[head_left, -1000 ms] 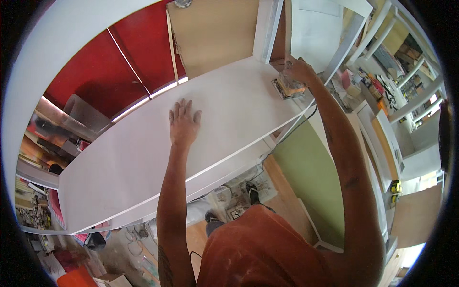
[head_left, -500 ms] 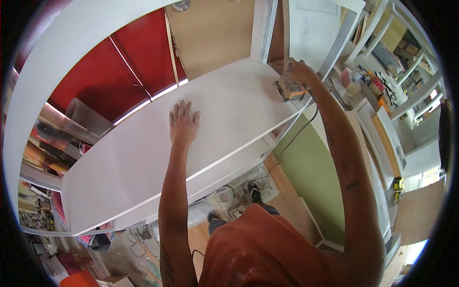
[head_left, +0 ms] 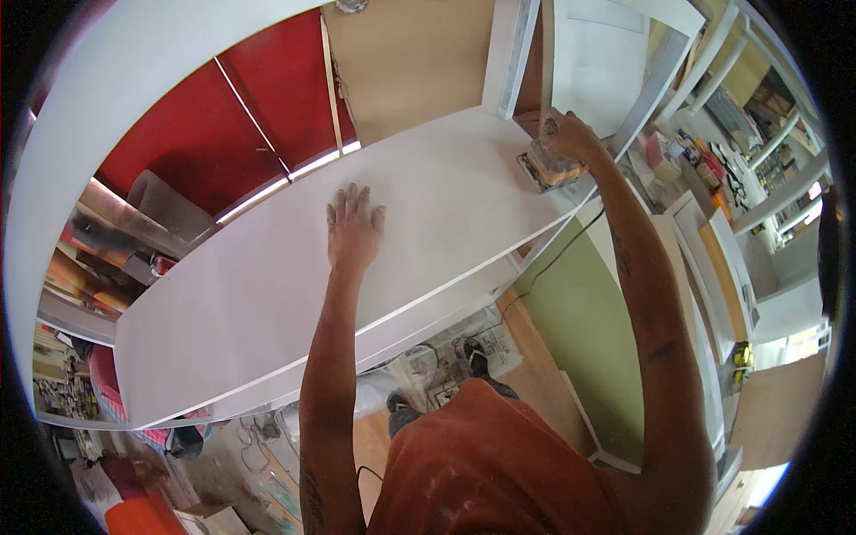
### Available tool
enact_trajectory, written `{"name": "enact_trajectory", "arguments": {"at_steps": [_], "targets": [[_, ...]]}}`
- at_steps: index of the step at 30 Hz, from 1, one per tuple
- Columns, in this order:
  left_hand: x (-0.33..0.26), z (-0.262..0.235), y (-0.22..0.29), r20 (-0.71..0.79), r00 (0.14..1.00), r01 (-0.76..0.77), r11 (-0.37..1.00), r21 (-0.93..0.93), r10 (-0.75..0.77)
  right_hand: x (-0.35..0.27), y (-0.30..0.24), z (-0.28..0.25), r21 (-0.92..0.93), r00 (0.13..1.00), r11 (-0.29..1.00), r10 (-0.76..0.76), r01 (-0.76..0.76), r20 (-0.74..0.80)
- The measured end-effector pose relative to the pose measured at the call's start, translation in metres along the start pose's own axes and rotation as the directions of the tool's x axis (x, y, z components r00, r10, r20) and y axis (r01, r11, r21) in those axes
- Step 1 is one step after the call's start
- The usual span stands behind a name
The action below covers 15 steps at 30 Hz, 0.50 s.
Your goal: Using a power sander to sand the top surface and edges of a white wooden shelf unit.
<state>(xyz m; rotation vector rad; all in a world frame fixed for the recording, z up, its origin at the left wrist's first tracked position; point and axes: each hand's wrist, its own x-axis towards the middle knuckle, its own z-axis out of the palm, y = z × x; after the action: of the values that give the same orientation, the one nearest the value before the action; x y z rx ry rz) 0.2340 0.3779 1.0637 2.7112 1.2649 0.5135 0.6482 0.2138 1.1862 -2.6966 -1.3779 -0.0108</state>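
My left hand lies flat on a long white panel, its fingers stretched out and holding nothing. At the panel's right end, my right hand grips a dusty orange power sander from above. The sander's flat base rests on the white surface, close to the right edge. A dark cord runs from the sander down past the panel's near edge. My fingertips on the sander are partly hidden behind the back of the hand.
White uprights rise at the panel's far right. Red doors stand beyond it. A green panel is at my right, and newspaper lies on the floor by my feet. A clear rolled sheet sits at far left.
The whole view has shifted slightly. My right hand and the sander remain at the panel's right end; my left hand stays flat on the panel.
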Motion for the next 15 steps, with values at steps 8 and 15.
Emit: {"name": "enact_trajectory", "arguments": {"at_steps": [8,15], "targets": [[0.002,0.003,-0.003,-0.052,0.998,-0.042,0.999,0.020,0.043,0.057,0.008,0.012,0.164,0.996,0.983,-0.076,0.084,-0.055],[0.000,0.005,0.000,-0.088,0.993,-0.083,0.997,0.008,0.083,0.039,-0.027,0.010,0.149,0.984,0.973,-0.173,0.179,-0.050]]}}
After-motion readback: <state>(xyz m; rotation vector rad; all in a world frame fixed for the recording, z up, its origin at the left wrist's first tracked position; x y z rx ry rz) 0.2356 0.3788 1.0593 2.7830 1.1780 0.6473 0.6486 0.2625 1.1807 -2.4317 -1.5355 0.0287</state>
